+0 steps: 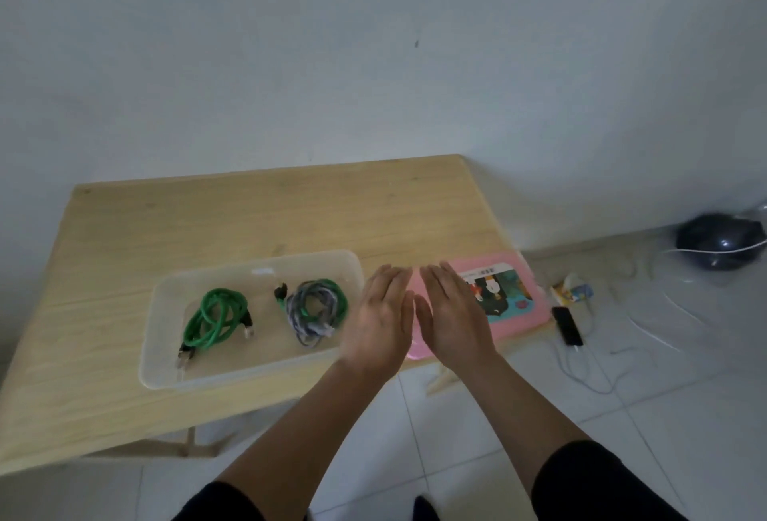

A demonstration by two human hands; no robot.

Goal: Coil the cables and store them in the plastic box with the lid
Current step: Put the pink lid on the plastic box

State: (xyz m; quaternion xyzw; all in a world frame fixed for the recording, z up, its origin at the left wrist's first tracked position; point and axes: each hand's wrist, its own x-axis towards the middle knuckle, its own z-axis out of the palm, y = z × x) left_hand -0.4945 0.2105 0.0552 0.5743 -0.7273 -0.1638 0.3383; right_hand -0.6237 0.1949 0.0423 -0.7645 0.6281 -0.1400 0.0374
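Clear box [249, 371] near the front edge of the table [166, 221], left of centre, without its lid. Inside, two coils: green cable [213, 319] in the left half, grey-and-green cable [317, 309] in the right half, apart from each other, connectors sticking out of each bundle. Pink lid [516, 309] flat at the table's right edge, just beside the box, printed picture facing up, its right side running to the table's front right corner.

Left hand [382, 325] above the gap between box and lid, fingers straight and together, released, grasping nothing; blurred at the edges. Right hand [452, 313] just beside it, over the lid's left part, fingers likewise straight, released, empty. Hard to tell whether either palm touches the lid. Thumbs nearly meeting between the two hands. Dark sleeves at the bottom edge.

Off the table, on the tiled floor to the right: black phone [567, 325] on a white wire, small carton [572, 292] beside it, dark round object [720, 244] against the wall [373, 43].
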